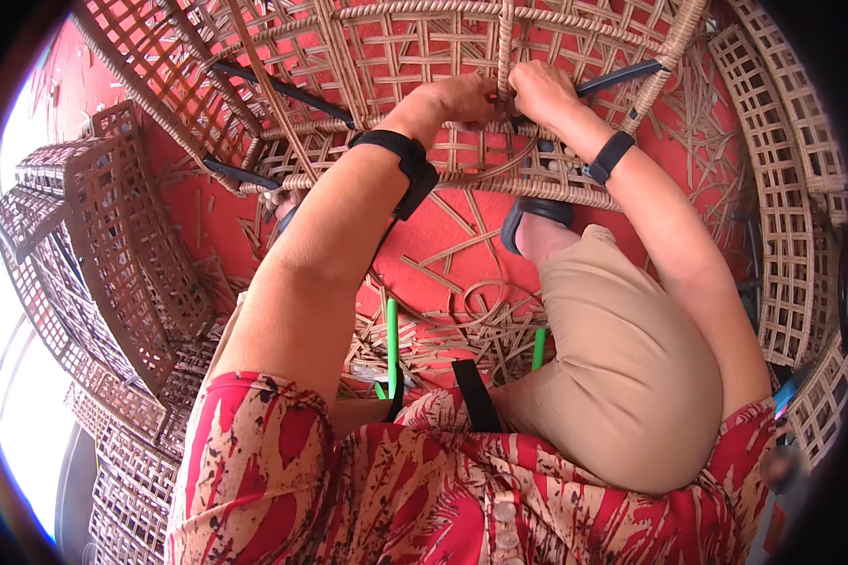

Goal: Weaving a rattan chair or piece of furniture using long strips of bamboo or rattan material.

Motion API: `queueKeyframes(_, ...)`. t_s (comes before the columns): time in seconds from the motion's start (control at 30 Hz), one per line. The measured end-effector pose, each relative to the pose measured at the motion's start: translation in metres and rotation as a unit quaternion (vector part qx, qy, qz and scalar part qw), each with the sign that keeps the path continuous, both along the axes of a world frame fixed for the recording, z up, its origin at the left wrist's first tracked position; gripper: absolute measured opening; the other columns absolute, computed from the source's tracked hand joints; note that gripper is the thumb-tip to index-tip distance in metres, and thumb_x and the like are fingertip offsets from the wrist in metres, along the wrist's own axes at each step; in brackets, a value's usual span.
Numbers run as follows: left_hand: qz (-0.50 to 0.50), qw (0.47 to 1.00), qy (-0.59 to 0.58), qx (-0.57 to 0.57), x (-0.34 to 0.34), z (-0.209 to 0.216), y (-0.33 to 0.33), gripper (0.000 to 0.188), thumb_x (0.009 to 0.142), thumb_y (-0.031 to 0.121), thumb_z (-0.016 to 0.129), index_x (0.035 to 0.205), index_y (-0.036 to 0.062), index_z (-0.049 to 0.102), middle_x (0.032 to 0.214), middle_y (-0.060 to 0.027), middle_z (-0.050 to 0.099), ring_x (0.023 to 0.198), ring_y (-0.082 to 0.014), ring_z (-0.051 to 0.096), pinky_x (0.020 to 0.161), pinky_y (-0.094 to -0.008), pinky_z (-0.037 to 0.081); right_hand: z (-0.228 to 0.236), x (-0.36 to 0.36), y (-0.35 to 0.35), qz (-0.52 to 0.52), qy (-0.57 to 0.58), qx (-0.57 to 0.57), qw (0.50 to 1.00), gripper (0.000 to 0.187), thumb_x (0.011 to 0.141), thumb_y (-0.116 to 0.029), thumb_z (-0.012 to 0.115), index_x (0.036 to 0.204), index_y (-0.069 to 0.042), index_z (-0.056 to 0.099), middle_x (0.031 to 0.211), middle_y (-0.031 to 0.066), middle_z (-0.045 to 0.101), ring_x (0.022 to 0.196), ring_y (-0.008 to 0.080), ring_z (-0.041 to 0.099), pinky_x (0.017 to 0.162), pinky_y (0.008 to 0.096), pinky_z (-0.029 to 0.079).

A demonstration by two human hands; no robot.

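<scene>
A large woven wicker frame (396, 47) with wrapped edges stands in front of me, and both my hands work at its middle upright post (506, 42). My left hand (454, 100) is left of the post, its fingers curled in toward the wickerwork. On the post's right side, my right hand (543, 88) is closed like a fist, close to the left one. What either hand pinches is hidden by the fingers. Below them a thin cane strand (513, 168) curves along the lower weave. Dark bars (622, 77) cross the frame on both sides.
Woven panels (113, 235) are stacked at the left, and more wicker pieces (782, 169) stand at the right. Cut cane strips (471, 330) litter the red floor (452, 254) below me. Two green rods (392, 334) rise near my lap. My sandalled foot (537, 226) rests beside the frame.
</scene>
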State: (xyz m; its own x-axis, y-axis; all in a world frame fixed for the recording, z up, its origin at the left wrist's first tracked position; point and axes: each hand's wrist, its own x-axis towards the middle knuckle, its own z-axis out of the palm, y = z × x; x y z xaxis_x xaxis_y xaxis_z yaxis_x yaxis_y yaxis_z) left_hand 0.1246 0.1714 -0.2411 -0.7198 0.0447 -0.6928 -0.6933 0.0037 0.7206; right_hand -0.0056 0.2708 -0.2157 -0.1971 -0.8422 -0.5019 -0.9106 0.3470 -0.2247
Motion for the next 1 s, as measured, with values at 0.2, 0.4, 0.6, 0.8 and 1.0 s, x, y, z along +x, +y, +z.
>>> queueKeyframes(0.2,-0.182,0.915,0.132,-0.335,0.007,-0.024,0.009,0.031,0.083,0.03,0.061,0.105,0.0088,0.064,0.089,-0.0172,0.068,0.082,-0.03,0.068,0.073,-0.0384,0.054,0.009,0.0,-0.005,0.024,-0.028,0.042,0.998,0.017,0.072,0.002,0.056,0.085,0.0,0.066,0.089,0.0224,0.065,0.087,0.0398,0.063,0.074,0.0486,0.051)
queueKeyframes(0.4,-0.039,0.886,0.153,-0.436,0.02,-0.003,0.038,0.022,0.087,0.026,0.054,0.085,0.0066,0.063,0.078,-0.0196,0.066,0.076,-0.0369,0.066,0.067,-0.0464,0.052,0.029,0.002,-0.002,0.052,-0.03,0.07,0.996,0.016,0.072,0.001,0.056,0.085,-0.001,0.066,0.093,0.0197,0.065,0.092,0.0375,0.063,0.076,0.0471,0.051)
queueKeyframes(0.6,-0.039,0.87,0.095,-0.483,0.018,0.003,0.057,0.015,0.082,0.013,0.052,0.084,0.0039,0.063,0.076,-0.0218,0.066,0.074,-0.0338,0.068,0.064,-0.043,0.054,0.015,0.0,0.013,0.023,-0.051,-0.027,0.998,0.014,0.064,-0.005,0.067,0.077,-0.002,0.064,0.083,0.0167,0.064,0.084,0.0375,0.062,0.071,0.0461,0.049)
queueKeyframes(0.8,-0.083,0.892,0.016,-0.444,0.024,0.014,0.063,0.019,0.082,0.019,0.053,0.079,0.0069,0.068,0.077,-0.0174,0.068,0.074,-0.0298,0.069,0.065,-0.04,0.054,0.021,0.003,0.019,-0.009,-0.102,-0.064,0.993,0.015,0.078,-0.015,0.059,0.078,-0.003,0.067,0.087,0.0195,0.065,0.085,0.0368,0.064,0.075,0.047,0.05)
queueKeyframes(1.0,-0.143,0.893,0.038,-0.425,0.027,0.067,0.101,0.02,0.082,0.022,0.055,0.083,0.0068,0.068,0.077,-0.013,0.069,0.072,-0.0264,0.069,0.064,-0.0385,0.054,0.014,0.011,0.021,-0.059,-0.191,0.04,0.979,0.034,0.075,-0.031,0.068,0.068,0.002,0.065,0.054,0.0172,0.054,0.056,0.03,0.061,0.058,0.0425,0.046)
